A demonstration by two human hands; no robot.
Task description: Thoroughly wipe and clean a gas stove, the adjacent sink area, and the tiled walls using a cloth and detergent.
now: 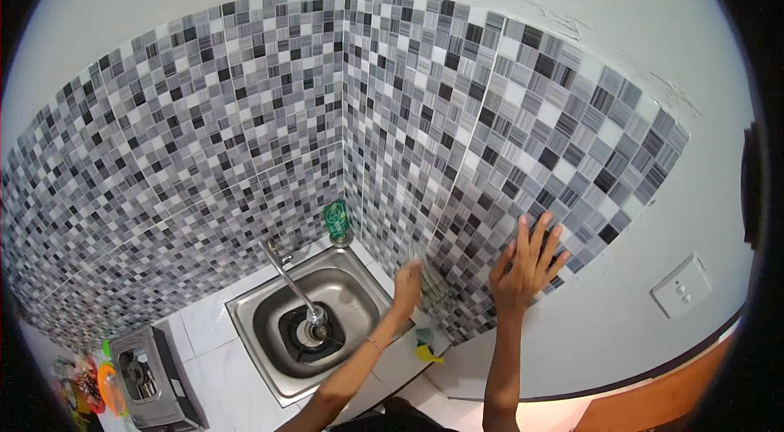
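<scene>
My left hand (406, 288) is closed on a pale cloth (431, 288), partly blurred, against the tiled wall just right of the steel sink (351, 297). My right hand (527, 264) lies with fingers spread on the grey, white and black mosaic tiles (572, 146), near the lower edge of the tiled band.
A metal faucet (290, 277) reaches over the sink, beside a green pouch (336, 220). A yellow-and-green sponge (429, 350) sits on the white counter (204, 326). At lower left are a gas stove (159, 399) and orange items (110, 387). A socket plate (682, 285) is on the right wall.
</scene>
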